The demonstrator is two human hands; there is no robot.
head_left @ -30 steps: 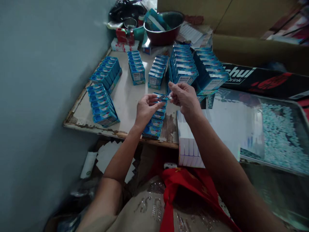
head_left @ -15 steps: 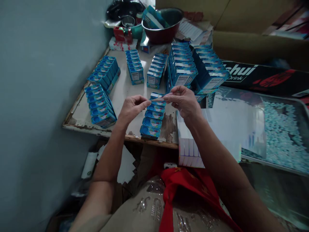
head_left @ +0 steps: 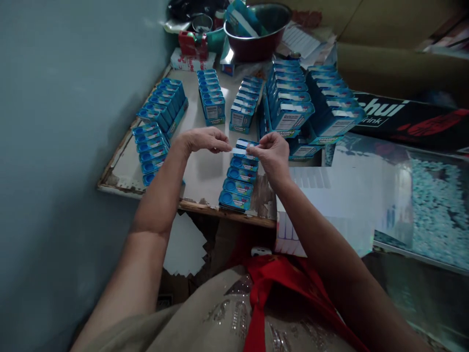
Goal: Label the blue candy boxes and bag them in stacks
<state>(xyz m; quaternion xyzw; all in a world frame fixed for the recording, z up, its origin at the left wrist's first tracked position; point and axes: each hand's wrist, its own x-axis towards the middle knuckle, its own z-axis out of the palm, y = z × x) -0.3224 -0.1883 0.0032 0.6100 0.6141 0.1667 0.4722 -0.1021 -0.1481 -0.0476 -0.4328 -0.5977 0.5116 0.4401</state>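
A small white sticker strip [head_left: 239, 151] is stretched between my hands, just over a row of blue candy boxes [head_left: 238, 186] near the table's front edge. My left hand [head_left: 205, 140] pinches at its left end, palm down. Thumb and fingers of my right hand [head_left: 273, 152] grip the right end. The box under the strip is partly hidden; the farthest box in this row has a white strip across its top. The nearer boxes show bare blue tops with a round mark.
More rows of blue boxes [head_left: 289, 105] stand behind and at left [head_left: 150, 151]. At right lie a sticker sheet [head_left: 330, 205] and a tray of pale blue pieces [head_left: 439, 205]. A metal bowl [head_left: 256, 46] and red tape dispenser [head_left: 193, 45] sit at the back.
The strip has been lowered and flattened close to the top of a box. Both hands have come down with it, and the view has shifted slightly.
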